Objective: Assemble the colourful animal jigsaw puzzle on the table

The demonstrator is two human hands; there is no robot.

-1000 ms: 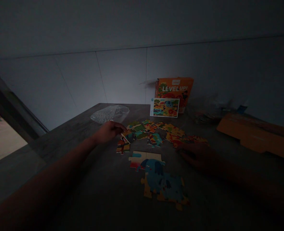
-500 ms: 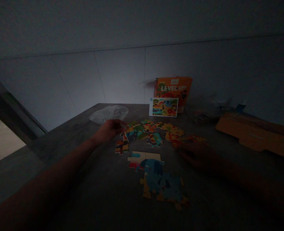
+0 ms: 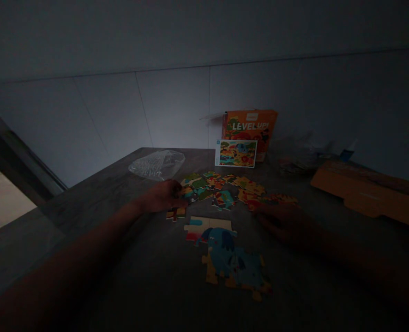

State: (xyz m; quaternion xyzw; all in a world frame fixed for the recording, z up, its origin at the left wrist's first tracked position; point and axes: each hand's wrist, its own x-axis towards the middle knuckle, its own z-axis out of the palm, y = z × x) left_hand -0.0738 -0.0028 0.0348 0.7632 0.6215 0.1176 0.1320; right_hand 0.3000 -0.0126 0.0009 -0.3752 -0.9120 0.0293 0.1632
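Over the left end of a loose pile of jigsaw pieces [image 3: 201, 183], my left hand [image 3: 163, 196] has its thumb and fingers closed around the edge of a puzzle piece, mostly hidden by the fingers. Just below the thumb lies a brown-and-orange piece [image 3: 175, 214], partly covered by the hand. My right hand [image 3: 282, 219] rests at the pile's right side, dim, fingers stretched and tips touching a red-orange piece [image 3: 253, 204]. Between my hands and nearer to me lies a joined section with a blue elephant [image 3: 220, 249], together with cream-and-red upper pieces [image 3: 209, 224].
Behind the pile a picture card [image 3: 237, 153] leans against an orange "LEVEL UP!" box [image 3: 253, 124]. A clear plastic bag [image 3: 158, 164] lies at back left. Another plastic bag [image 3: 294, 161] and an open orange box part [image 3: 370, 191] are on the right. A wall stands behind the table.
My left hand has lowered slightly toward me and right, bringing the piece it held upright down onto the pile's left end. My right hand has barely moved.
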